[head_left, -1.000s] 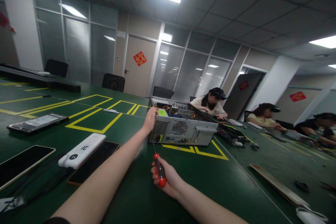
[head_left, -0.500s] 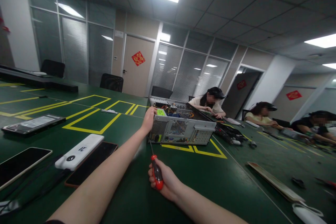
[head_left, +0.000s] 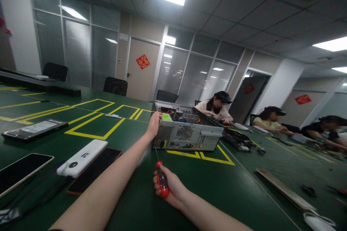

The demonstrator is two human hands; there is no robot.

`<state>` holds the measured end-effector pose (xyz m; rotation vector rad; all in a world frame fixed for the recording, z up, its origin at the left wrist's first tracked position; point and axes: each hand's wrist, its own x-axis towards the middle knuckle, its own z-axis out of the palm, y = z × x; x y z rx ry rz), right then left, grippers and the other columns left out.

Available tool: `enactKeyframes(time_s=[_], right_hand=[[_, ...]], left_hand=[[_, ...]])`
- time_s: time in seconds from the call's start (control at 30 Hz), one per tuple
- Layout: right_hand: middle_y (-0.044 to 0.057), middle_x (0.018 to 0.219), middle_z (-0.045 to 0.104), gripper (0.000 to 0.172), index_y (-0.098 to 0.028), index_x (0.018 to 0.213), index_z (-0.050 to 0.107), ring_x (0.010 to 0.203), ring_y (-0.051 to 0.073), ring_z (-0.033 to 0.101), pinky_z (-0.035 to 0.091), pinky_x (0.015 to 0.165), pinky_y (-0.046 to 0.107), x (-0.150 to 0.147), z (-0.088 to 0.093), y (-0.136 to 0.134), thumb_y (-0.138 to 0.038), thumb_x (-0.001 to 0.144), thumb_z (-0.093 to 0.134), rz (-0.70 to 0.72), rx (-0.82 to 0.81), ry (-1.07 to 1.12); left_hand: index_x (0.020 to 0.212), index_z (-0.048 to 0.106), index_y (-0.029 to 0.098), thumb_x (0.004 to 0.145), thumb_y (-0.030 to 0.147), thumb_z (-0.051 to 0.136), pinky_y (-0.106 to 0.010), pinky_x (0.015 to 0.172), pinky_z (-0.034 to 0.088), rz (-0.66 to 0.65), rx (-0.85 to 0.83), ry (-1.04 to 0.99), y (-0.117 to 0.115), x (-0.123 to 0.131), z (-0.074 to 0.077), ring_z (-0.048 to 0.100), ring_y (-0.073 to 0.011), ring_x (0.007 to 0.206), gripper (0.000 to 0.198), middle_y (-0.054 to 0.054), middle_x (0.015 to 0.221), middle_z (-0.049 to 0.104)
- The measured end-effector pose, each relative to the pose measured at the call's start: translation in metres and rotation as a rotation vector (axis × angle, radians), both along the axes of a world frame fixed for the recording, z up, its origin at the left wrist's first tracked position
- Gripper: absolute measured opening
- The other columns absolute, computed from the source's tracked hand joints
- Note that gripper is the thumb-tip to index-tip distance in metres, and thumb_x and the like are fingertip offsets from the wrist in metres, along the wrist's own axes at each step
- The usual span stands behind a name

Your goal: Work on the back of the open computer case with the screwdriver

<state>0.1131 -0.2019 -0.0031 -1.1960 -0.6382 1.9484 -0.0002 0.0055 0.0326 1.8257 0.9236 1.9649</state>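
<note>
An opened computer case point(head_left: 189, 136) lies on the green table, its rear panel with fan grille and ports facing me. At its left corner my left hand point(head_left: 154, 125) is closed against the edge, next to the power supply point(head_left: 166, 117) with a bright green label. Some of those fingers are hidden behind the case edge. A red and black screwdriver point(head_left: 162, 178) is in my right hand point(head_left: 171, 184), fingers wrapped round the handle. Its shaft points up at the lower left corner of the rear panel; whether the tip touches a screw cannot be made out.
To the left lie a hard drive point(head_left: 35, 129), a white power bank point(head_left: 82, 157) and two phones, one a dark phone point(head_left: 93, 169), with cables. A black tool bundle point(head_left: 238, 139) and a long flat strip point(head_left: 284, 189) lie right. Several people sit across the table.
Both hands and the screwdriver stay nearly where they were. The view has shifted very slightly; nothing has been taken up or let go.
</note>
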Motion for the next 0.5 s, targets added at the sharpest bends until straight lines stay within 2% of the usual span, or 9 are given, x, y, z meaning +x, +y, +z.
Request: enactKeyframes(time_s=[0.13,0.3,0.5], right_hand=[[-0.001,0.053,0.053,0.034,-0.015,0.079,0.054,0.041,0.007,0.044,0.028,0.042,0.016,-0.0007,0.0001,-0.0005,-0.038,0.099,0.038,-0.008,0.011,-0.015],[0.0,0.054,0.054,0.032,-0.015,0.08,0.054,0.043,0.007,0.045,0.029,0.043,0.015,0.0007,-0.0002,0.0021,-0.041,0.096,0.045,-0.012,-0.008,-0.002],[-0.002,0.053,0.052,0.032,-0.015,0.08,0.053,0.041,0.007,0.043,0.027,0.044,0.016,0.0021,-0.0049,0.006,-0.039,0.097,0.041,-0.001,-0.012,0.001]], left_hand=[[0.072,0.051,0.022,0.097,0.031,0.024,-0.038,0.114,0.037,-0.006,0.005,-0.003,-0.0001,0.0,-0.0006,0.054,-0.0197,0.121,0.038,-0.007,0.107,0.066],[0.07,0.051,0.023,0.096,0.03,0.024,-0.038,0.113,0.038,-0.004,0.006,-0.014,0.0,0.0002,-0.0004,0.054,-0.0194,0.12,0.038,-0.006,0.105,0.067],[0.072,0.051,0.023,0.096,0.03,0.025,-0.037,0.113,0.038,-0.008,0.01,-0.002,0.0006,-0.0008,-0.0005,0.055,-0.0191,0.119,0.037,-0.006,0.105,0.067]])
